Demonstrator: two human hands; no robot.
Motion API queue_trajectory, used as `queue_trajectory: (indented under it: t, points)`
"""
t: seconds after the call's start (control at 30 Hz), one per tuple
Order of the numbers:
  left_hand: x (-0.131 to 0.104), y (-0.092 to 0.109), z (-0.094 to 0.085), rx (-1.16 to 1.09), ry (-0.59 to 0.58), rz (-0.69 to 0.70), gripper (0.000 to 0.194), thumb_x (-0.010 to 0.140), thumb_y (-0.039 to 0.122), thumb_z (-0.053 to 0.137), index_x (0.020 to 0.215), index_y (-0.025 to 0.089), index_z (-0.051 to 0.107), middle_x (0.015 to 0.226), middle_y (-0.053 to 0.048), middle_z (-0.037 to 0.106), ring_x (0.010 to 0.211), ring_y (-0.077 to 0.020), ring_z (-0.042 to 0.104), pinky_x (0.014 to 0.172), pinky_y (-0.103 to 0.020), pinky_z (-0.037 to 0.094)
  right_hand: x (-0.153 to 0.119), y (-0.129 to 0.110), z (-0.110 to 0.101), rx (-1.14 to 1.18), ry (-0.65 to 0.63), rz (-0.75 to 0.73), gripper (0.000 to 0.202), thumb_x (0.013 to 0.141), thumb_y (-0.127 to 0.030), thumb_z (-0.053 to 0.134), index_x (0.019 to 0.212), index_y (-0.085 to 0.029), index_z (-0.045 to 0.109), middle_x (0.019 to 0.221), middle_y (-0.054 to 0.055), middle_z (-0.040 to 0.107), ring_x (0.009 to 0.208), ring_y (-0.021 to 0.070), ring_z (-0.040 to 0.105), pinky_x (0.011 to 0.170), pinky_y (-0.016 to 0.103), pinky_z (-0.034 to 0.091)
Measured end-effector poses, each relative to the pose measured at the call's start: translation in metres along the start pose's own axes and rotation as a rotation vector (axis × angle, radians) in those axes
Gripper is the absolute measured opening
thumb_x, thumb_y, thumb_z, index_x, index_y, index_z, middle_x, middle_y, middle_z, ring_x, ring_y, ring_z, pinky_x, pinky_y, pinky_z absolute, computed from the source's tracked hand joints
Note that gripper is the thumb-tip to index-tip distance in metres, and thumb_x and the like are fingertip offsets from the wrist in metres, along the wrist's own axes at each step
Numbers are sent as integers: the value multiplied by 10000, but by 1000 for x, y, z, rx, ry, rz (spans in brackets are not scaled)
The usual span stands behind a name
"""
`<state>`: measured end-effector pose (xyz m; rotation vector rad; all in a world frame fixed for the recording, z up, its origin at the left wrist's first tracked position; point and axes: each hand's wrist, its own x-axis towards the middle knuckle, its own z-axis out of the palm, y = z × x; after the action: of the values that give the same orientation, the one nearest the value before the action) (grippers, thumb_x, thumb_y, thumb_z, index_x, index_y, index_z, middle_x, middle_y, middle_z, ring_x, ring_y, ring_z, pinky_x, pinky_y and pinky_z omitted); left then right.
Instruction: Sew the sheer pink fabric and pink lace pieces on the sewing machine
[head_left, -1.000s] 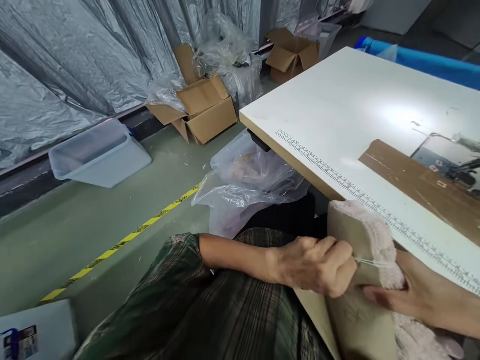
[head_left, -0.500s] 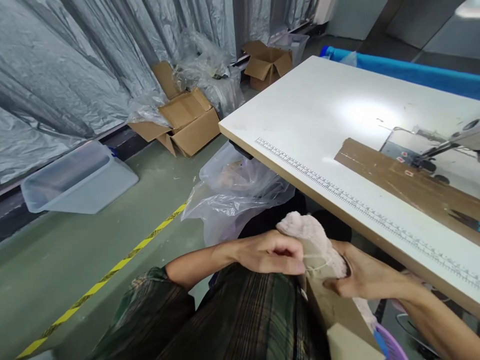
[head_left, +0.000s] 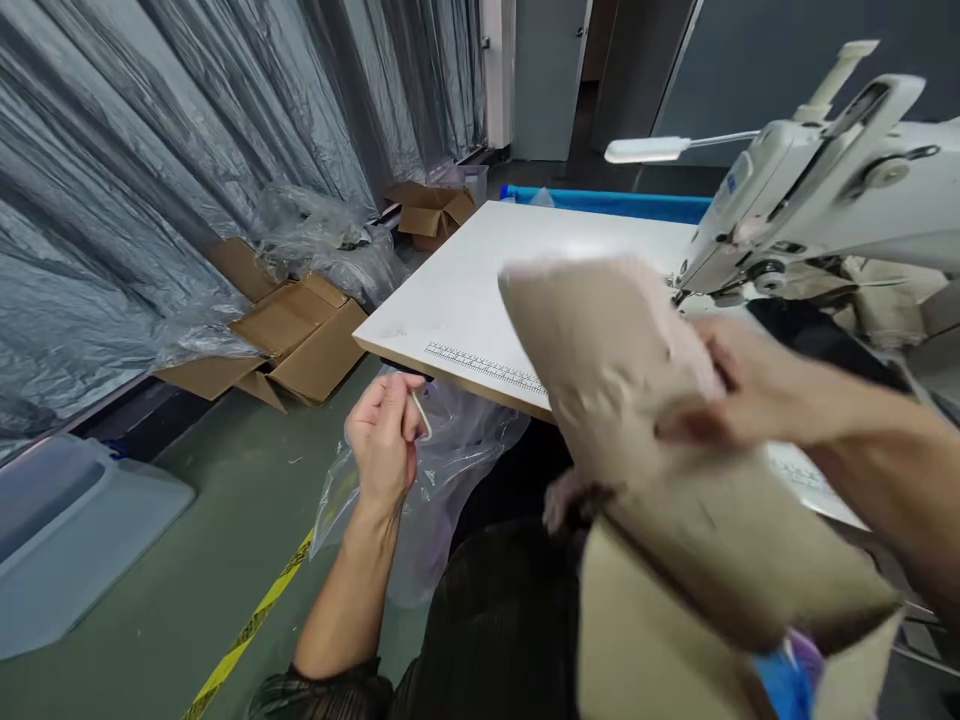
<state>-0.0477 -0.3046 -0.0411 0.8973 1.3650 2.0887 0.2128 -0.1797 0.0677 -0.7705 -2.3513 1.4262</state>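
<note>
At three o'clock, the right hand (head_left: 750,390) clamps a tan piece (head_left: 589,365) by its pink fleecy edge (head_left: 684,345), thumb lying across the tan face, a hold that seems chosen to carry the bulk from one side. The tan piece is tilted in front of the white surface (head_left: 457,290), with a sewing machine (head_left: 787,200) at two o'clock; blur hides whether piece and surface touch. Toward eight o'clock, the left hand (head_left: 381,425) is closed, well apart from the piece, a pale cord (head_left: 425,418) looping out of the fist; such a thin thing probably needs fingers curled tightly to avoid slipping.
</note>
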Motion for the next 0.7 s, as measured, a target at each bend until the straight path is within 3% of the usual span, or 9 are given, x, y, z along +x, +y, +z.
queue_trajectory:
  t: [0.07, 0.13, 0.2, 0.27, 0.37, 0.43, 0.5, 0.63, 0.7]
  points:
    - [1, 6, 4, 10, -50, 0, 324, 882, 487, 703, 866, 165, 672, 421, 92, 355, 400, -61, 245, 437, -185, 266, 20, -33, -19, -192, 143, -188, 318, 759, -399, 674, 946, -143, 702, 807, -1, 691, 648, 140, 660, 490, 223, 492]
    - [0, 8, 8, 28, -87, 23, 341, 878, 506, 704, 905, 168, 673, 421, 86, 385, 399, -68, 274, 435, -185, 277, 46, -58, -29, -458, 287, -468, 354, 731, -309, 754, 1052, -183, 673, 996, 32, 703, 808, 160, 653, 593, 261, 558]
    - [0, 8, 10, 33, -83, 65, 342, 877, 507, 706, 921, 170, 671, 417, 87, 387, 395, -72, 283, 433, -186, 282, 75, -65, -26, -733, 333, -547, 434, 707, -192, 741, 1130, -180, 648, 1048, 60, 690, 909, 218, 645, 772, 373, 580]
    - [-1, 6, 9, 27, -63, 87, 325, 888, 495, 696, 928, 174, 666, 419, 90, 387, 392, -72, 271, 431, -187, 273, 104, -49, -13, -1004, 326, -561, 609, 658, -201, 801, 1234, -144, 614, 1137, 110, 666, 1040, 324, 610, 861, 509, 546]
    - [1, 4, 5, 29, -51, 70, 312, 905, 483, 678, 956, 177, 656, 428, 89, 403, 393, -69, 252, 426, -182, 249, 137, 2, 14, -1236, 178, -475, 617, 790, -143, 706, 1384, -194, 545, 1315, 147, 625, 1216, 399, 532, 962, 641, 456]
    - [1, 4, 3, 36, -70, 42, 314, 915, 478, 670, 1005, 178, 647, 450, 83, 440, 399, -67, 250, 424, -177, 240, 146, 34, 26, -1248, 119, -385, 726, 799, -31, 620, 1486, -183, 439, 1497, 186, 498, 1294, 405, 500, 1010, 629, 441]
    - [1, 4, 2, 33, -106, 19, 324, 935, 478, 646, 1067, 181, 633, 487, 75, 489, 407, -64, 251, 427, -173, 246, 140, 53, 29, -1194, 160, -373, 840, 774, 7, 584, 1555, -153, 320, 1585, 212, 378, 1404, 434, 391, 1062, 642, 405]
    - [-7, 7, 13, -4, -301, -42, 328, 998, 469, 555, 1135, 177, 618, 497, 73, 503, 401, -54, 250, 430, -162, 253, 93, 52, 29, -829, 261, -524, 820, 814, -68, 549, 1578, -103, 252, 1555, 245, 395, 1445, 407, 344, 1135, 651, 338]
    - [-15, 9, 24, -55, -509, -136, 341, 1025, 456, 505, 1159, 165, 622, 468, 78, 480, 374, -47, 248, 403, -154, 228, 61, 45, 36, -503, 157, -547, 801, 850, -177, 596, 1582, -175, 271, 1511, 189, 471, 1382, 339, 450, 1142, 603, 369]
